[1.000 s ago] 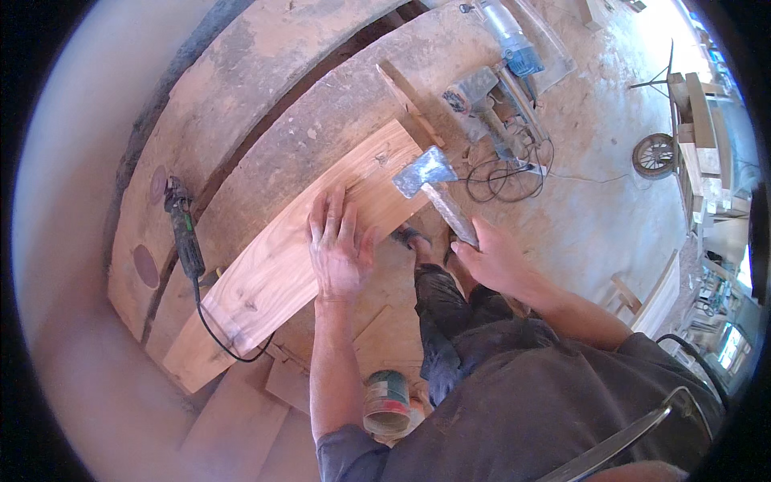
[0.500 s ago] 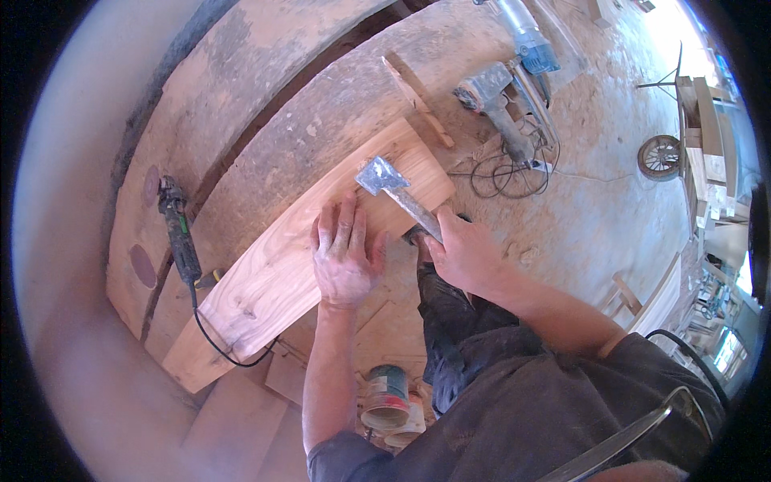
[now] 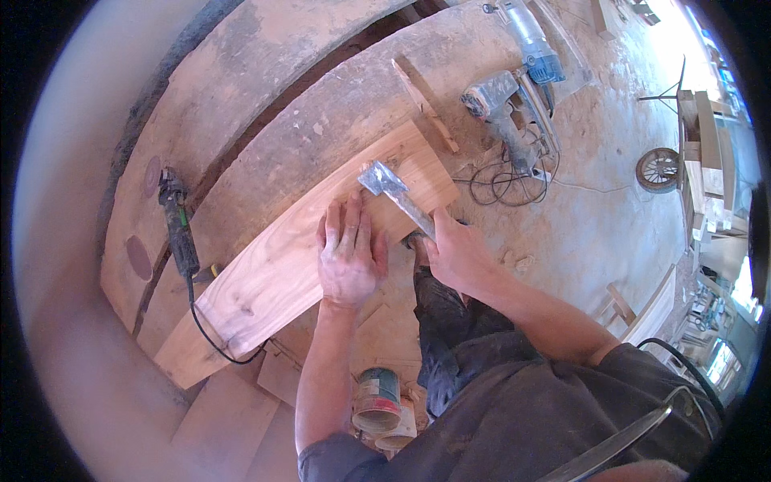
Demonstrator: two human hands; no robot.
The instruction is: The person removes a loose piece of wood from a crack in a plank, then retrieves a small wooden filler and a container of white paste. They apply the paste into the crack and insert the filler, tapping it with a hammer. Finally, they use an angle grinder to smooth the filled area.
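Observation:
My right hand (image 3: 459, 253) grips the handle of a small hatchet (image 3: 384, 179), whose grey metal head is low over the far part of a pale wooden board (image 3: 277, 277). I cannot tell whether the head touches the wood. My left hand (image 3: 350, 255) lies on the board with its fingers stretched toward the hatchet head, the fingertips close beside it. The board runs slantwise from the lower left to the upper middle, its grain showing clearly.
An angle grinder (image 3: 178, 225) with a cord lies left on the worn bench slabs (image 3: 281, 128), near sanding discs (image 3: 139, 257). Further right are a nail gun (image 3: 504, 112), a blue-and-silver power tool (image 3: 534, 44) and a wood strip (image 3: 426, 104). A paint bucket (image 3: 377, 398) stands below.
The view has shifted slightly. Both hands keep their places at the board, the left one flat on it, the right one still gripping the hatchet.

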